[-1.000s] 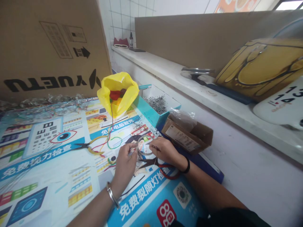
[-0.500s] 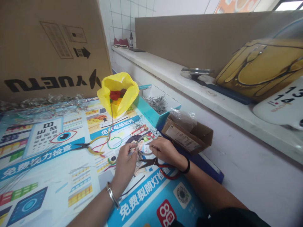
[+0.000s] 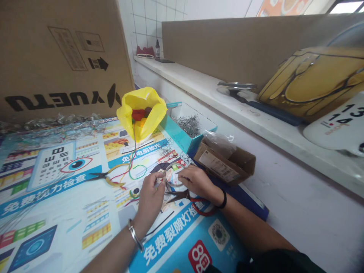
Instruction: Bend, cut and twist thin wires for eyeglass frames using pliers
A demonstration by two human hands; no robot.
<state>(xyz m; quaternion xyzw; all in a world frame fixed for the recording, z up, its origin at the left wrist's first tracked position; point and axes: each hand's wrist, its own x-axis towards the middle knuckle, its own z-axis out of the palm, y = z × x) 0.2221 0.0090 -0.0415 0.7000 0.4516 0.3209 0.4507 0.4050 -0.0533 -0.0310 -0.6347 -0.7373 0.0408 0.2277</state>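
My left hand [image 3: 152, 195] pinches the left side of a thin round ring [image 3: 168, 182] between thumb and fingers. My right hand [image 3: 197, 182] is at the ring's right side, its fingers pressed together; what they hold is too small to make out. Under my right hand lie scissors [image 3: 204, 213] with red handles and dark blades pointing left. Pliers [image 3: 113, 176] with yellow handles rest on the printed sheet to the left. Red, green and yellow threads [image 3: 138, 171] run from a yellow bag [image 3: 127, 108] down to the sheet beside my left hand.
A teal box [image 3: 182, 141] of silvery wire pieces and a small brown carton [image 3: 218, 165] stand behind my right hand. A large cardboard box [image 3: 62, 49] is at the back left, with clear plastic before it. A white ledge [image 3: 193, 79] runs along the right.
My right hand's fingers have shifted slightly left over the ring. My left hand and the ring are nearly unchanged.
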